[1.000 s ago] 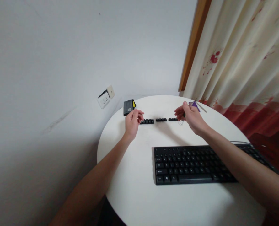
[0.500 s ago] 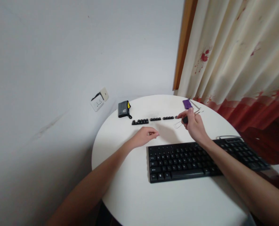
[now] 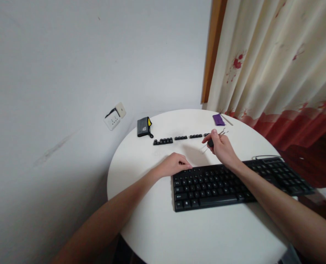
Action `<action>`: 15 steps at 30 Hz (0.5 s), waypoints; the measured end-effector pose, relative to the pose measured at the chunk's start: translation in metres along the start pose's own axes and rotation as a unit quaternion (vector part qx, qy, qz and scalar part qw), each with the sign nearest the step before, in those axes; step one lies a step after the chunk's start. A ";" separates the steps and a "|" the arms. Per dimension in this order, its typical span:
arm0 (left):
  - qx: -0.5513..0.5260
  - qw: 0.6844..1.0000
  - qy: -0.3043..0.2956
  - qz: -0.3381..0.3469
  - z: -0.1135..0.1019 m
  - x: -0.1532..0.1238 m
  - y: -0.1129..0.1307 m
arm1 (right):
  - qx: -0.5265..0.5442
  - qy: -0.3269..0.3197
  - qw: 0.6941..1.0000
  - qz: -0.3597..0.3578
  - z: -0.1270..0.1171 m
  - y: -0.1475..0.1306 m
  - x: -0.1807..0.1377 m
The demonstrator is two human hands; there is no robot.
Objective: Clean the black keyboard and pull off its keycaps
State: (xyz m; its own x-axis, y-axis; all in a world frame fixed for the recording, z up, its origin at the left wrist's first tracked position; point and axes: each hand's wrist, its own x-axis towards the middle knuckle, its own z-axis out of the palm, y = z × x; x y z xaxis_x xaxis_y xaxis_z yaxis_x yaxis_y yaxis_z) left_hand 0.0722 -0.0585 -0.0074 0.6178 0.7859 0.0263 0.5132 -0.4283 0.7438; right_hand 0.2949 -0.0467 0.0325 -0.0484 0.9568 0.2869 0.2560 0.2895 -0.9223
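Observation:
A black keyboard (image 3: 218, 201) lies on the white round table (image 3: 207, 234). My left hand (image 3: 174, 165) rests at its upper left corner, fingers curled together and fingertips at the back edge; whether something small is in the pinch cannot be seen. Raised above the keyboard's back edge, my right hand (image 3: 221, 147) is closed around a wire keycap puller (image 3: 211, 142), its dark handle in the grip and wire ends showing on both sides. Behind the hands, loose black keycaps (image 3: 164, 141) stand in a line of short groups, the rightmost partly covered by my right hand.
A grey pouch (image 3: 143, 127) with a yellow bit inside lies at the table's back left. At the back right are a purple cloth-like piece (image 3: 218, 120) and a thin pale stick (image 3: 227, 120). The keyboard cable (image 3: 264, 157) loops behind it. A wall borders the left.
My left hand has moved right and slightly toward me, reaching the keyboard's back edge. My right hand, holding the puller, has shifted a little left.

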 end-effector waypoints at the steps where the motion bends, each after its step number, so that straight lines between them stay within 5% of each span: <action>1: 0.000 1.000 0.001 -0.001 0.000 0.000 0.000 | -0.003 -0.001 1.000 0.001 0.000 0.000 0.000; 15: 0.060 0.997 -0.017 0.052 0.001 -0.002 0.003 | -0.016 -0.012 1.000 -0.011 0.004 0.002 -0.002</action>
State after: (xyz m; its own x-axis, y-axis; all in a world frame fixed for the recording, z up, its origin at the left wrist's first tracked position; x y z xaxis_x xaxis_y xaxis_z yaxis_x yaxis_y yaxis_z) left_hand 0.0731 -0.0617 -0.0057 0.6899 0.7201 0.0741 0.5118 -0.5577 0.6535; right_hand 0.2913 -0.0477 0.0296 -0.0783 0.9507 0.3001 0.2845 0.3098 -0.9072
